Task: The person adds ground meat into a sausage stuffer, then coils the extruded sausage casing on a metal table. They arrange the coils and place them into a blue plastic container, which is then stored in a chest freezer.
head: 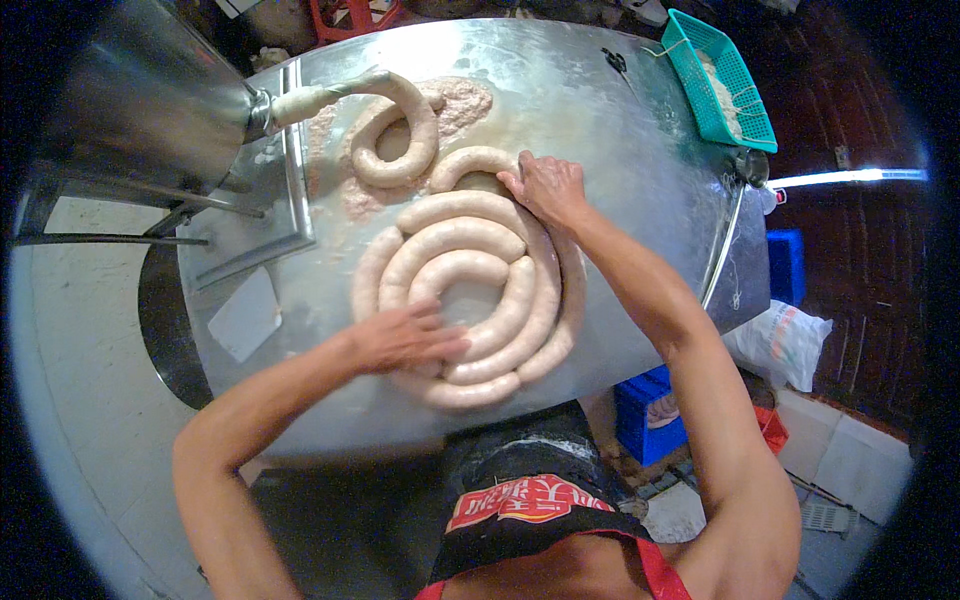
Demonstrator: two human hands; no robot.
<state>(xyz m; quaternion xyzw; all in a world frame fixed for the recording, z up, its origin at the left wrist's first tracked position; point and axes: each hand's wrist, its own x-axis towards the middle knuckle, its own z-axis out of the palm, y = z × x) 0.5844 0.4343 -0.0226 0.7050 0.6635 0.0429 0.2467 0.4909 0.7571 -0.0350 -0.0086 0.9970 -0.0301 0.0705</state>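
A long coil of pale, linked sausage (pixel 465 240) lies in rings on the metal table (pixel 637 225). At the coil's lower left, my left hand (pixel 409 337) rests on or just over the inner rings, fingers spread and slightly blurred. My right hand (pixel 546 186) touches the outermost link at the upper right, its fingertips bent over the casing; whether it grips is unclear. Behind the coil, another looped length of filled casing (pixel 395 172) runs from the nozzle (pixel 262 112) of a steel sausage stuffer (pixel 150 97). Spilled ground meat (pixel 461 105) lies around that loop.
A white plastic scraper (pixel 247 315) lies at the table's left. Black-handled scissors (pixel 615 61) are at the back. A green plastic basket (pixel 694 90) with string stands at the back right corner. Blue crates (pixel 630 420) and a white bag (pixel 784 341) are beyond the right edge.
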